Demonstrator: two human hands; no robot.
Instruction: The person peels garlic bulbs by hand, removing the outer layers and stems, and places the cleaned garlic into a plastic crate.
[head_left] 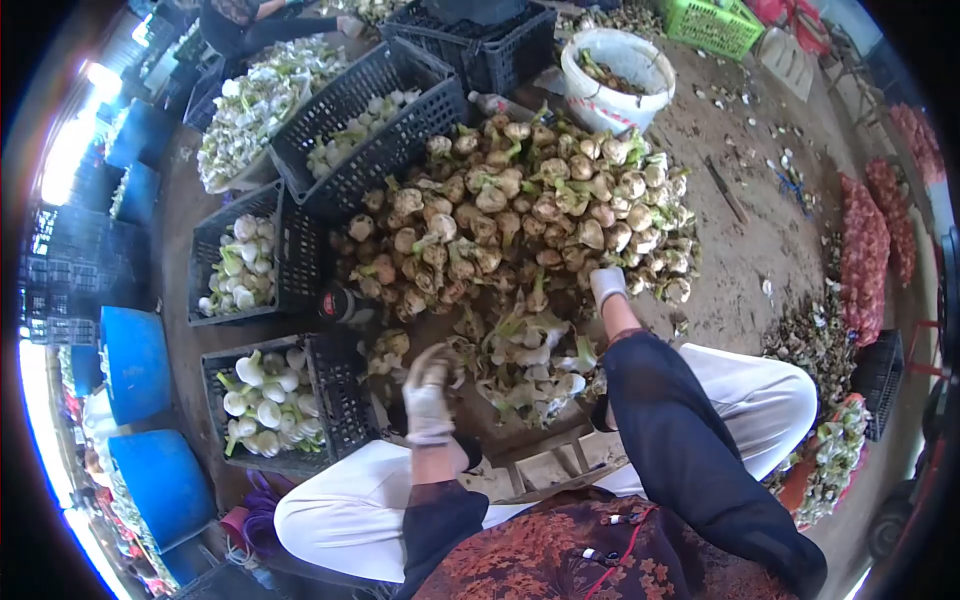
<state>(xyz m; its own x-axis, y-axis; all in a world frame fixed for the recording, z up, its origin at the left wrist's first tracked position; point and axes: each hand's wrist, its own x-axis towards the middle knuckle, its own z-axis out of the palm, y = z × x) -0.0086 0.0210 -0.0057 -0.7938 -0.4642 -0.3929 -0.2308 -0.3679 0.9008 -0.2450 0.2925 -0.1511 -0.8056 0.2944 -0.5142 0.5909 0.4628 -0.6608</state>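
A large heap of soil-stained bulbs (500, 200) lies on the floor in front of me. My right hand (606, 285), in a white glove, reaches to the heap's near right edge; its fingers are hidden among the bulbs. My left hand (430, 395), in a dirty pale glove, is above the floor left of some loose peelings (525, 350); its fingers are blurred. Cleaned white bulbs (268, 400) fill a black crate (345, 390) at my left. Behind it, another black crate (300, 250) holds more white bulbs (242, 265).
A long black crate (430, 125) and a white bucket (640, 105) stand behind the heap. Blue tubs (160, 485) are at far left, red net sacks (863, 260) at far right. Another person (240, 25) is at the top left. A knife-like tool (727, 190) lies right of the heap.
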